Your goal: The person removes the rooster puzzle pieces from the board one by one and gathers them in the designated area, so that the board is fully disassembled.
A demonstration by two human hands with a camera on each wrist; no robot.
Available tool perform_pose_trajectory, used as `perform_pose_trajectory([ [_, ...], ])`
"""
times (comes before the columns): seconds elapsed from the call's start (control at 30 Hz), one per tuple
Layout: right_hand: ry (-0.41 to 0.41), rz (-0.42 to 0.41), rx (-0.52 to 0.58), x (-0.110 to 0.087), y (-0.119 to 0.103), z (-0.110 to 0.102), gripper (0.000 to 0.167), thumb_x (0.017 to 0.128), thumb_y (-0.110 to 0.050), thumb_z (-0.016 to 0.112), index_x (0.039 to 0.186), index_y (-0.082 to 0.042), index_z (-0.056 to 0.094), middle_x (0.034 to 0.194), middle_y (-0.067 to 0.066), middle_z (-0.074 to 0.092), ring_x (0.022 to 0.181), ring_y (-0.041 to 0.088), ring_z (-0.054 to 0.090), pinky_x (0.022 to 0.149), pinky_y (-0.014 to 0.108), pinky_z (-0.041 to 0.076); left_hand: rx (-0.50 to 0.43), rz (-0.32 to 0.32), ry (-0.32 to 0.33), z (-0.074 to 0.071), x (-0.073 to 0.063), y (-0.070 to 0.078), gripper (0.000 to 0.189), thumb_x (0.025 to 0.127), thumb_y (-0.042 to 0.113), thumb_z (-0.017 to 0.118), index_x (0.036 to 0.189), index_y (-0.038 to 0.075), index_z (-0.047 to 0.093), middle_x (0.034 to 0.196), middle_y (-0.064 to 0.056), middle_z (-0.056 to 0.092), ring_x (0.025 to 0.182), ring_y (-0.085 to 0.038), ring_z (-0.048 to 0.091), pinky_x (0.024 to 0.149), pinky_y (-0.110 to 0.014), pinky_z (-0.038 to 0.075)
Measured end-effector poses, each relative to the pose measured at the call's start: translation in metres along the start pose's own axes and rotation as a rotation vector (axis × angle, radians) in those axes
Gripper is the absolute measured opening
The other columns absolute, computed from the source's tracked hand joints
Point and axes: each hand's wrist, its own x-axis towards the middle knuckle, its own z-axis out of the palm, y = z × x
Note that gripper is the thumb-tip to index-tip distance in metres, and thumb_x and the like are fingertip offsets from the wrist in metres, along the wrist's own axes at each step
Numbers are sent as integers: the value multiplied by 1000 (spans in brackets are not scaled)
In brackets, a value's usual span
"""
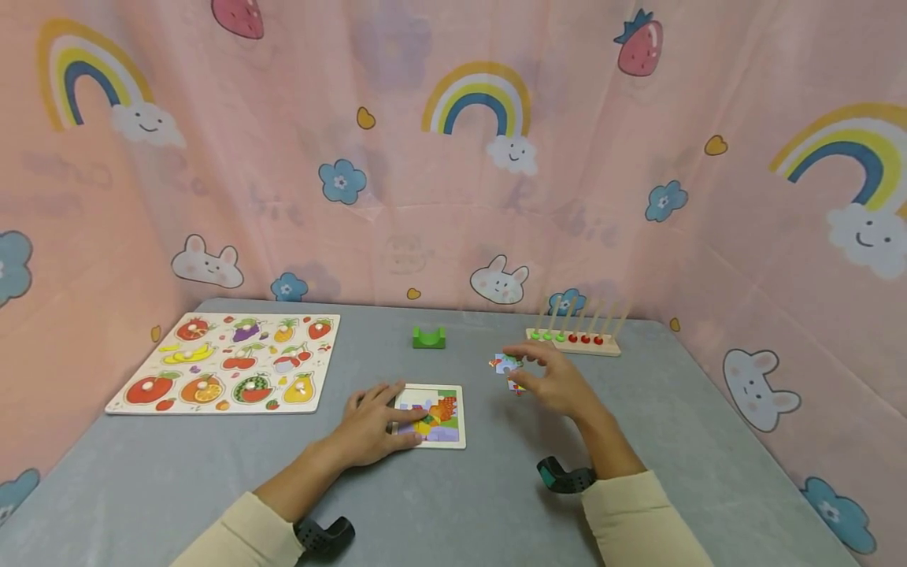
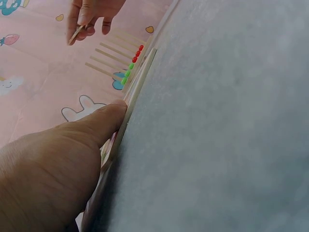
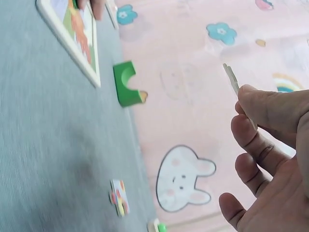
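My left hand [image 1: 372, 425] rests over the left side of a small framed jigsaw puzzle [image 1: 453, 441], its index finger extended across the picture. In the left wrist view, the thumb [image 2: 104, 121] lies along the frame's edge. My right hand [image 1: 556, 382] pinches a thin jigsaw piece [image 3: 231, 77] between thumb and fingers, raised above the table and seen nearly edge-on in the right wrist view. Another jigsaw piece [image 3: 119, 197], with red and yellow on it, lies on the table below that hand. My left hand hides part of the puzzle picture.
A fruit peg board [image 1: 327, 354] lies at the left on the grey table [image 1: 439, 512]. At the back stand a green notched block [image 1: 428, 339] and, farther right, a wooden rack [image 1: 609, 348] with upright rods and green and red beads. Patterned pink cloth [image 1: 425, 220] surrounds the table.
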Motion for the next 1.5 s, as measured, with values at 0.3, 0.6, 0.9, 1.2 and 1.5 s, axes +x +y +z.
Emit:
perform_pose_trajectory([
  [0.3,23,5,-9,-11,22,-19,32,92,-9,66,122,-2,64,119,13,61,109,31,53,90,57,37,-5,5,-2,1,0,1,42,86,44,69,125,28,68,148,-18,37,133,-44,30,99,-64,17],
  [0.6,42,30,-2,-11,35,-29,33,91,0,64,123,7,60,117,22,60,109,39,51,87,56,35,2,-4,-3,-1,0,0,42,86,44,70,125,29,68,149,-18,36,133,-42,30,99,-64,16],
  [0.9,52,84,9,-17,54,-33,32,92,-5,65,122,5,62,119,19,61,103,33,52,85,54,37,12,-3,-4,0,1,-1,42,86,45,69,125,30,68,149,-17,37,133,-42,30,99,-64,17],
  [1.2,60,37,-29,-21,74,-30,29,89,0,66,117,6,65,112,20,64,94,33,54,79,50,41,2,-11,-8,0,1,-1,42,86,44,69,125,30,68,150,-17,36,134,-42,29,100,-63,16],
  [1.5,50,135,-61,-25,87,-20,31,89,-1,68,119,4,65,112,18,64,100,37,56,83,54,43,-2,-11,-13,-1,0,-2,42,86,45,69,126,30,67,150,-17,35,134,-42,29,100,-63,16],
])
